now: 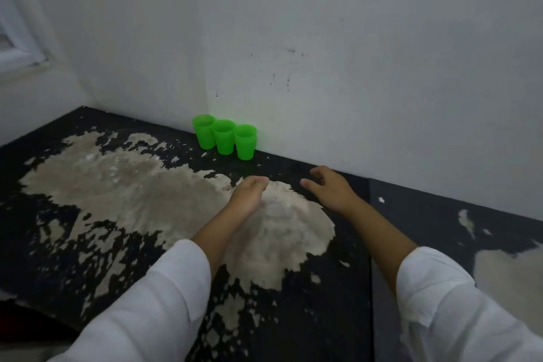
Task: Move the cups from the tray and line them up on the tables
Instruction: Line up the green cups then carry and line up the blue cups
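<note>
Three bright green plastic cups stand upright in a touching row against the white wall: the left cup [204, 131], the middle cup [224, 136] and the right cup [245, 141]. They rest on a black table with a badly peeled top [97, 185]. My left hand [249, 194] hovers in front of the cups, fingers together and relaxed, holding nothing. My right hand [329, 186] is a little to the right of it, fingers loosely curved, also empty. Both hands are short of the cups and apart from them. No tray is in view.
A second black table [458, 232] adjoins on the right, with a thin seam between the two. The white wall [352, 82] runs along the tables' far edge. A window frame [17, 47] shows at the far left. White sleeves cover both forearms.
</note>
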### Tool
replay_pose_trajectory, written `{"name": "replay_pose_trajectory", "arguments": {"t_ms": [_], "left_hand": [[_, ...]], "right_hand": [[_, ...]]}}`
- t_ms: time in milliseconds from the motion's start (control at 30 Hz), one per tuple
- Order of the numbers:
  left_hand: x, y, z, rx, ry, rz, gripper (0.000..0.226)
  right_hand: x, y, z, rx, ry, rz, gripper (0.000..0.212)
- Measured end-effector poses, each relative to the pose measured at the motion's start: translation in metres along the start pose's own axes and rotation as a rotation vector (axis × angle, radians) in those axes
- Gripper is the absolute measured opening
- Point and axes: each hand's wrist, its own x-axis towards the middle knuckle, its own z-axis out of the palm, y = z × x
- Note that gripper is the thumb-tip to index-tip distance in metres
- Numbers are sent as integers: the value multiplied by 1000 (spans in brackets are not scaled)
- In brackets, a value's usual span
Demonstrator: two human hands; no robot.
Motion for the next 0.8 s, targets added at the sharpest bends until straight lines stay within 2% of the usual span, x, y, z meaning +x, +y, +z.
{"name": "replay_pose_trajectory", "arguments": {"t_ms": [233,500,800], "left_hand": [[-104,15,51,129,-127,104,40],[-196,14,91,290,-195,249,36],[-299,-24,154,377,-291,295,40]], "right_hand": [[-110,25,-58,-141,37,-24,55],[-232,64,-104,-221,105,32,57],[-372,110,-135,-186,221,147,53]]}}
